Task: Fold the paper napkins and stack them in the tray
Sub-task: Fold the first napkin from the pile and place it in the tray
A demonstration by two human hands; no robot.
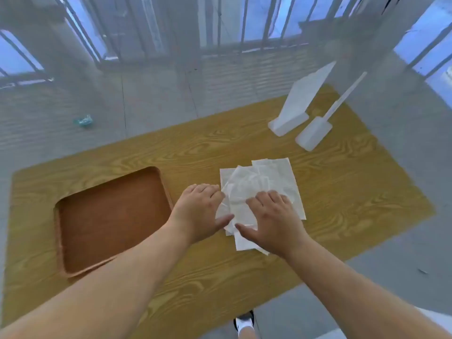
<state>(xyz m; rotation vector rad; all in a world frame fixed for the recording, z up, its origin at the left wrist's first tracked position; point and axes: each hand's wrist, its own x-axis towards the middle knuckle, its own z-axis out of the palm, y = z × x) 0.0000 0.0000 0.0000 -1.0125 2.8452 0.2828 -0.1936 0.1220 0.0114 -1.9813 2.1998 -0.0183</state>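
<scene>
White paper napkins (263, 189) lie in a loose pile on the wooden table (342, 192), right of the empty brown tray (112, 216). My left hand (199, 212) and right hand (274, 221) rest spread on them, gripping nothing. I judge them thin, limp, tearable; I'd pinch one corner.

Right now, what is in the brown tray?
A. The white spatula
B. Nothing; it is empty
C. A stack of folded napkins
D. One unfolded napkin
B. The brown tray shows only its bare floor, while the paper napkins lie in a loose pile on the table to its right, under the left hand and right hand.
</scene>
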